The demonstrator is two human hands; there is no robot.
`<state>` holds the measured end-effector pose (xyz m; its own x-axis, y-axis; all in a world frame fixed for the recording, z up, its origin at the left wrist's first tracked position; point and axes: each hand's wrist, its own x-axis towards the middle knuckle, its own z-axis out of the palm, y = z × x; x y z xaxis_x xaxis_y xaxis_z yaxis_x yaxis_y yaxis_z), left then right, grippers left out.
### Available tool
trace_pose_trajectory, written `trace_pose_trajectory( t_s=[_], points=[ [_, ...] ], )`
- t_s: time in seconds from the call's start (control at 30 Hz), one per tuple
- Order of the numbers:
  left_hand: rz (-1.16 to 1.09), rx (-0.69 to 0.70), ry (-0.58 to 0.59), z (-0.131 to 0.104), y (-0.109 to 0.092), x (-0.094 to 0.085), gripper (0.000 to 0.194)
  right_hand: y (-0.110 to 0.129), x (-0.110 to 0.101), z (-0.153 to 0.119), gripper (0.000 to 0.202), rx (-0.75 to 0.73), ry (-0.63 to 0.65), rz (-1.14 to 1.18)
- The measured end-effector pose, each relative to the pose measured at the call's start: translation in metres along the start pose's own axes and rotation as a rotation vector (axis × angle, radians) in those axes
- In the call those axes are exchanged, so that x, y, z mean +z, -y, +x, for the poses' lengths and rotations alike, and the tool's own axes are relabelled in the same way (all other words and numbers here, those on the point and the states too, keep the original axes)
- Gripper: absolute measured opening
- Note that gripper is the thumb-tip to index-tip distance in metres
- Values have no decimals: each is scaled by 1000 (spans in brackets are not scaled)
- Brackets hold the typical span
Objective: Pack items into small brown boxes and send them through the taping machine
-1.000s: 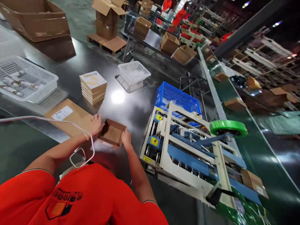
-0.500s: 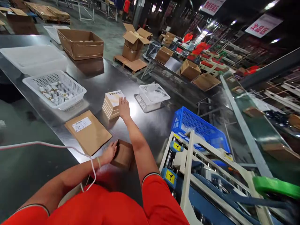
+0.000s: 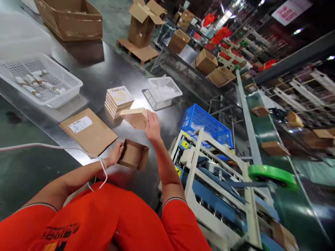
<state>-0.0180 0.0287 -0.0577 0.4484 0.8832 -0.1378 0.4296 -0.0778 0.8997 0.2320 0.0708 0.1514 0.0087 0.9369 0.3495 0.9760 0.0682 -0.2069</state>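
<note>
The right hand (image 3: pixel 153 126) grips a flat box (image 3: pixel 134 116) by its near edge, holding it tilted above the metal table (image 3: pixel 104 69). Just beyond that box lies the stack of boxes (image 3: pixel 118 101), and past the stack a small white basket (image 3: pixel 163 91). Below the held box, the left hand (image 3: pixel 115 155) clasps the side of an open carton (image 3: pixel 133 158) resting on the table. A flat cardboard sheet (image 3: pixel 87 130) lies just left of that hand.

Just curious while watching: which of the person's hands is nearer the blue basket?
Right. The right hand, holding a flat box, is up beside the blue basket; the left hand grips the open carton, farther off.
</note>
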Motion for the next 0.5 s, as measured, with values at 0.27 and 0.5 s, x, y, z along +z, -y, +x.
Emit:
trace_pose_trajectory(
  t_s=[0.27, 0.5],
  points=[
    [-53, -62, 40, 7, -7, -12, 25, 38, 7, -100, 37, 179, 584, -7],
    [-31, -33, 39, 6, -22, -17, 19, 63, 41, -123, 36, 299, 558, -9]
  ],
)
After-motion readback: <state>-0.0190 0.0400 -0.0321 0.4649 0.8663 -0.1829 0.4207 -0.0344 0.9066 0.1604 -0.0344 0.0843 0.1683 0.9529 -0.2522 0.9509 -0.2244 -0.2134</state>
